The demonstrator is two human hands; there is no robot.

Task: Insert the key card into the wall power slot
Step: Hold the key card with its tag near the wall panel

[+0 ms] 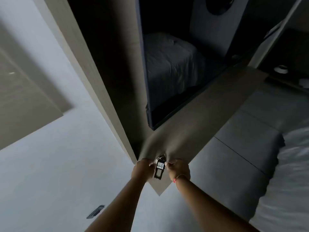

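Note:
The key card (158,170) is a small black holder with a white numbered label and a key ring at its top. It is held low in the middle of the view, in front of a beige wooden panel. My left hand (143,169) pinches its left edge and my right hand (179,169) pinches its right edge. A red band circles my right wrist. A small dark rectangular plate, apparently the wall power slot (95,212), sits on the white wall well below and left of my hands, beside my left forearm.
The room is dim and the view is tilted. The beige wooden panel (192,131) carries a dark glossy screen (175,72) that reflects a bed. At the right are grey padded panels (242,148) and white bedding (287,181). White cups (281,69) stand on a shelf at upper right.

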